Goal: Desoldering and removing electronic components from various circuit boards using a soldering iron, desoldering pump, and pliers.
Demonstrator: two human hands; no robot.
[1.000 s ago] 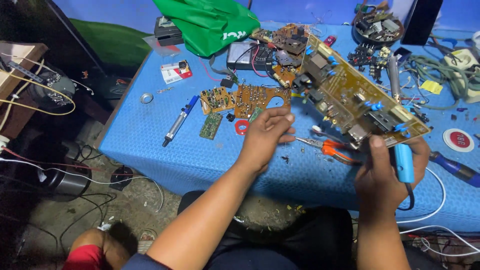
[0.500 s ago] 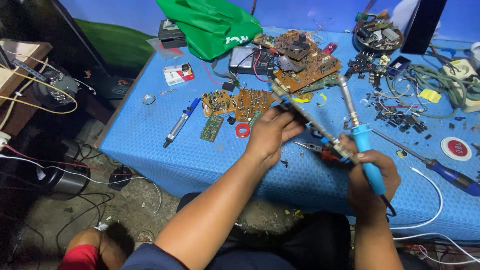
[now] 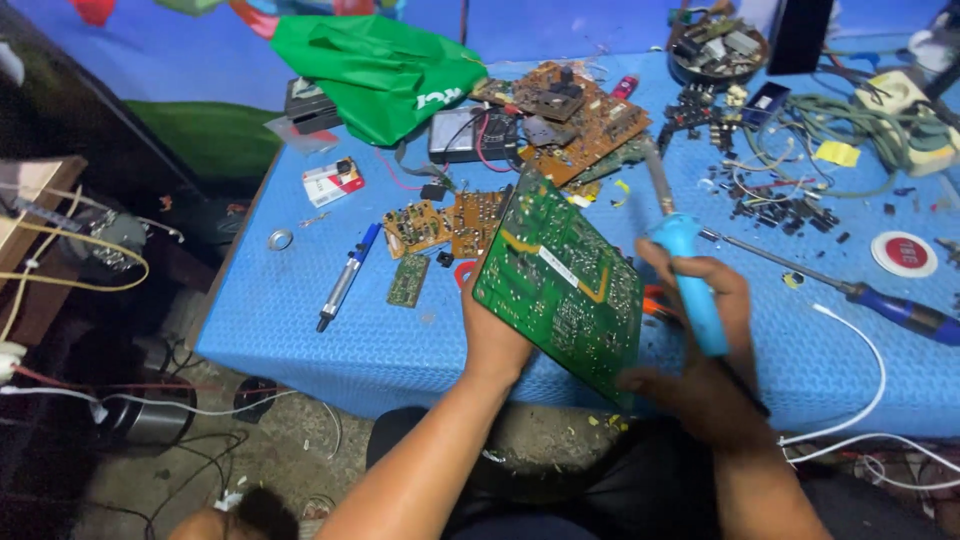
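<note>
Circuit board [image 3: 560, 285], large, green solder side up, tilted above the near edge of the blue counter [image 3: 300, 330]; left hand [image 3: 495, 340] grips its lower left edge, right hand [image 3: 705, 350] steadies its lower right corner. Soldering iron [image 3: 685, 275], blue handle, clasped in the closed right hand, tip pointing away just beside the board's right edge. Smaller brown boards [image 3: 450, 222], pen [image 3: 345, 278], screwdriver [image 3: 850, 290] and green bag [image 3: 385, 70] lie on the counter beyond.

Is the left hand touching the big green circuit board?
Touching. The head view shows the left hand gripping the lower left edge of the green circuit board, which it holds tilted up off the blue table.
</note>
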